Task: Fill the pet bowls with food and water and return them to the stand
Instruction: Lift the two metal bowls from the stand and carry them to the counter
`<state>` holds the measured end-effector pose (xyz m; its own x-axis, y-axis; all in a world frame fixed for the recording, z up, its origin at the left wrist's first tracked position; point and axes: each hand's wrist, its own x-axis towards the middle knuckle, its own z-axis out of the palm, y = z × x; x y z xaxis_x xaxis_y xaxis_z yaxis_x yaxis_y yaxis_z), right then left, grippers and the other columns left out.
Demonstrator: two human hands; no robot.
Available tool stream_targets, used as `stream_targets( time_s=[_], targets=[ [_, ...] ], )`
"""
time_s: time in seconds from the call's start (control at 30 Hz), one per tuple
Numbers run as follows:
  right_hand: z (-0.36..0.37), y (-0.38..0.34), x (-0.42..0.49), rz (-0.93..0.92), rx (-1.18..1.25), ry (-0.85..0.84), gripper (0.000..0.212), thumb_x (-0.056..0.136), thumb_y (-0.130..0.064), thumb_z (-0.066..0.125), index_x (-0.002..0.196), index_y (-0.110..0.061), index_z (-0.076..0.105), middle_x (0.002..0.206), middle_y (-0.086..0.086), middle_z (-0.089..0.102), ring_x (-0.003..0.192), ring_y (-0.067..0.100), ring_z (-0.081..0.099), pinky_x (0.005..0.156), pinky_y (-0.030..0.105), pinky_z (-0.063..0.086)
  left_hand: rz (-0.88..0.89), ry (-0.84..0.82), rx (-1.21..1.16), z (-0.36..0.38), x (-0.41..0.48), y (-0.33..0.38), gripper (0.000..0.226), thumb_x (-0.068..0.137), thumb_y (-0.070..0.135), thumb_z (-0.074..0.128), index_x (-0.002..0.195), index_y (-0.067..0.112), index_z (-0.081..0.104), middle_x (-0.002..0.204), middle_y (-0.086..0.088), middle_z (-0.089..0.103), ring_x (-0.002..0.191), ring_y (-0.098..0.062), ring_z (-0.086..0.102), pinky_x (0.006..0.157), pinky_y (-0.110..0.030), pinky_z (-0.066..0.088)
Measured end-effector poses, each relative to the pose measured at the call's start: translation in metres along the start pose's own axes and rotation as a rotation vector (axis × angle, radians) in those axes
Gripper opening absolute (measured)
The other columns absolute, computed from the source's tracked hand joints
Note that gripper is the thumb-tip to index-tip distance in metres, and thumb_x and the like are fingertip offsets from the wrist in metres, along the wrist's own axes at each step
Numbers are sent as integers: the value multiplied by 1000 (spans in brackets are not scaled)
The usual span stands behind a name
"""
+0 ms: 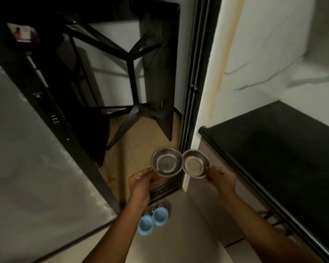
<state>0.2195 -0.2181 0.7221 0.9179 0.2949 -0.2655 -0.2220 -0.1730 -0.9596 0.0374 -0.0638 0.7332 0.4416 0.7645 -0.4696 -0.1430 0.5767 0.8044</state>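
I hold two round steel bowls in front of me, above the floor. My left hand (143, 184) grips the near rim of the left steel bowl (167, 161). My right hand (221, 180) grips the near rim of the right steel bowl (196, 163). The two rims touch. Both bowls look empty inside. On the floor below my arms lies the light blue stand (153, 219) with its two round wells bare.
A black countertop (273, 149) runs along the right against a white marble wall. A large steel-grey appliance (32, 158) fills the left. Ahead, past a dark sliding-door track (190, 92), stand a black table and chair legs (131, 88) on a tan tiled floor.
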Motion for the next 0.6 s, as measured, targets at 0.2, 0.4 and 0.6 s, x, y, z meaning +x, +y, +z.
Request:
stream_targets(
  time_s=[0.2,0.4,0.6],
  targets=[
    [-64,-23,12,0,75,139,7,86,-9,71,88,-3,72,76,12,72,66,18,67,58,26,55,9,-104,34,76,-10,-3,4,85,-4,65,87,-2,67,73,-11,75,74,-26,73,82,-41,60],
    [-158,-37,25,56,225,302,9,87,-6,70,96,-5,70,84,14,74,67,16,71,55,19,58,14,-204,24,159,-31,-30,7,81,-9,67,87,-6,66,70,-14,73,64,-23,74,59,-29,61],
    [-244,-36,44,73,266,407,14,85,-9,73,97,-2,72,86,15,75,64,15,72,59,24,56,-74,-380,42,237,-33,-59,8,85,-8,63,93,-7,62,74,-16,71,65,-20,73,67,-31,62]
  ],
)
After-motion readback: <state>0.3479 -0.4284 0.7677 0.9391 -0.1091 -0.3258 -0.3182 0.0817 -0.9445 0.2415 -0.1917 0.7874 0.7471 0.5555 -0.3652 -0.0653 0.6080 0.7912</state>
